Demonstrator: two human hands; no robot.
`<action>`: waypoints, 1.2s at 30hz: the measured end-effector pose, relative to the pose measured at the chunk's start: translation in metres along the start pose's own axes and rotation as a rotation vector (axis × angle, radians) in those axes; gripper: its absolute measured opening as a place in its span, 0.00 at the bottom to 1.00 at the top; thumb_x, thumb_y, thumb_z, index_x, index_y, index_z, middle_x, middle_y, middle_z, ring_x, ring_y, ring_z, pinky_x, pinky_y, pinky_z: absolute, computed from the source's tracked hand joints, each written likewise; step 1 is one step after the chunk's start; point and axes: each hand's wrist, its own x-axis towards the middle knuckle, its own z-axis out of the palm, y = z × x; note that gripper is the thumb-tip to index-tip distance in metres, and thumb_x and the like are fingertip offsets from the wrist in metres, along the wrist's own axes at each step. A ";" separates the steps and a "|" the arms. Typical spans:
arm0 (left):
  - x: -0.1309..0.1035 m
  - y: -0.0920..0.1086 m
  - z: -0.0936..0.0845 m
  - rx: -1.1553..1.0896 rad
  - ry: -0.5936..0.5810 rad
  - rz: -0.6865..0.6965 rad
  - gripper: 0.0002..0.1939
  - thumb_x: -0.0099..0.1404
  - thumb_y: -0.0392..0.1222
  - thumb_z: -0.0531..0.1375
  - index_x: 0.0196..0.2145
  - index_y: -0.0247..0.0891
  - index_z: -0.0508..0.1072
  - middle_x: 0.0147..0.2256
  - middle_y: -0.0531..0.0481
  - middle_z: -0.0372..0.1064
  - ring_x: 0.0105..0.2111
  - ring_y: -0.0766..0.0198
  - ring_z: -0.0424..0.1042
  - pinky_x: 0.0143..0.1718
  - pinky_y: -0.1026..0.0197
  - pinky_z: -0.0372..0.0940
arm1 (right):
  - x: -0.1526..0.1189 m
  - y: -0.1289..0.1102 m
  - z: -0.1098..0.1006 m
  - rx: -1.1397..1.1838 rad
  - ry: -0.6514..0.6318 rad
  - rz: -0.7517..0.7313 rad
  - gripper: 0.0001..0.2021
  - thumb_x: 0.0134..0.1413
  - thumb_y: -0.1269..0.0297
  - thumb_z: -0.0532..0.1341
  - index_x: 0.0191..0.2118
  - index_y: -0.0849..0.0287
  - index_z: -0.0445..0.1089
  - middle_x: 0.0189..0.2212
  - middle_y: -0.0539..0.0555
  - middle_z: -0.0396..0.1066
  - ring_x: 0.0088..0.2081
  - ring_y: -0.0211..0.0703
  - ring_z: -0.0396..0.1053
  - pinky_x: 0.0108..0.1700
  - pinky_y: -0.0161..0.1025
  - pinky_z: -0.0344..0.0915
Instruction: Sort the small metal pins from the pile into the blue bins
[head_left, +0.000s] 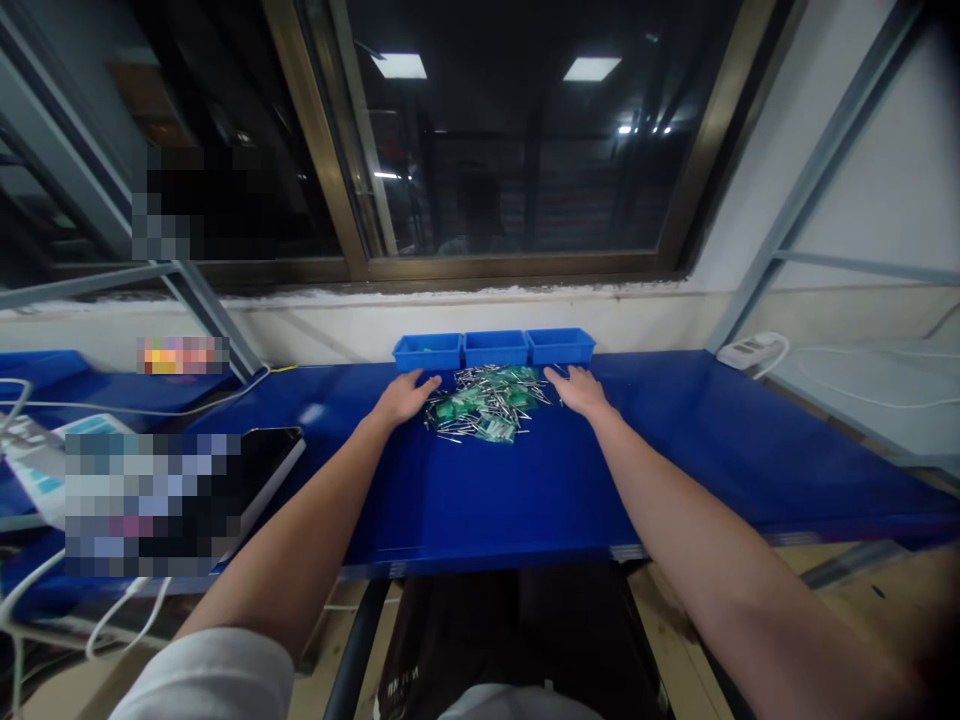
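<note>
A loose pile of thin metal pins and small green packets [487,402] lies on the blue tabletop [480,500]. At the left side of the pile rests my left hand [405,397], fingers apart and holding nothing. My right hand [579,390] is at the pile's right side, also open, its fingers stretched toward the bins. A few pins lie close to its fingertips. Just behind the pile stand three blue bins in a row: the left bin [428,352], the middle bin [495,348] and the right bin [560,346]. Something small and green shows inside the left one.
A tablet-like device [277,440] with white cables lies at the left, partly blurred out. A white power strip [752,350] sits at the back right. Grey metal posts [806,165] flank the table, and a window [510,130] is behind it.
</note>
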 end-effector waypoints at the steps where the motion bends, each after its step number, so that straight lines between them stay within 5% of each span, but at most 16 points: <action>1: -0.002 -0.003 0.005 0.042 -0.038 -0.010 0.39 0.61 0.65 0.45 0.58 0.32 0.61 0.59 0.37 0.56 0.60 0.47 0.54 0.59 0.51 0.50 | 0.001 -0.001 0.005 -0.032 -0.039 -0.002 0.44 0.51 0.34 0.41 0.63 0.67 0.51 0.63 0.66 0.45 0.64 0.59 0.42 0.61 0.56 0.38; 7: -0.008 0.041 0.041 0.092 -0.160 0.129 0.42 0.61 0.69 0.39 0.60 0.35 0.57 0.63 0.37 0.46 0.63 0.50 0.44 0.61 0.44 0.40 | -0.011 -0.042 0.033 -0.089 -0.146 -0.195 0.41 0.53 0.36 0.41 0.62 0.64 0.53 0.63 0.63 0.47 0.64 0.53 0.42 0.62 0.50 0.39; 12: 0.004 0.072 0.051 0.030 -0.072 0.107 0.38 0.60 0.68 0.43 0.50 0.35 0.69 0.54 0.35 0.63 0.54 0.47 0.63 0.52 0.52 0.56 | -0.017 -0.063 0.026 -0.043 -0.027 -0.114 0.29 0.56 0.44 0.46 0.48 0.60 0.69 0.46 0.64 0.70 0.49 0.54 0.66 0.49 0.46 0.60; 18: 0.025 0.066 0.038 -0.037 0.053 -0.065 0.29 0.58 0.63 0.50 0.42 0.38 0.74 0.43 0.39 0.73 0.45 0.49 0.70 0.43 0.56 0.61 | 0.009 -0.051 0.011 -0.114 0.209 -0.016 0.21 0.50 0.57 0.54 0.47 0.65 0.69 0.47 0.66 0.68 0.52 0.57 0.61 0.50 0.48 0.59; 25: 0.027 0.045 0.037 -0.069 -0.001 -0.003 0.26 0.57 0.61 0.53 0.41 0.38 0.75 0.42 0.43 0.74 0.44 0.52 0.70 0.43 0.59 0.62 | 0.018 -0.030 0.023 -0.095 0.003 -0.048 0.32 0.57 0.45 0.42 0.51 0.66 0.67 0.54 0.65 0.64 0.56 0.58 0.57 0.57 0.52 0.49; 29: 0.020 0.039 0.034 -0.062 -0.026 0.023 0.23 0.61 0.57 0.51 0.43 0.39 0.75 0.44 0.45 0.73 0.46 0.53 0.70 0.45 0.60 0.61 | 0.005 -0.041 0.023 -0.027 -0.121 -0.160 0.36 0.56 0.39 0.39 0.49 0.61 0.70 0.49 0.64 0.69 0.53 0.56 0.62 0.52 0.46 0.55; 36: 0.011 0.047 0.043 0.012 -0.064 0.141 0.26 0.65 0.55 0.46 0.50 0.37 0.70 0.51 0.40 0.68 0.51 0.51 0.66 0.51 0.56 0.58 | -0.003 -0.048 0.024 0.055 -0.039 -0.232 0.24 0.56 0.45 0.48 0.38 0.55 0.75 0.38 0.58 0.75 0.45 0.50 0.69 0.45 0.39 0.61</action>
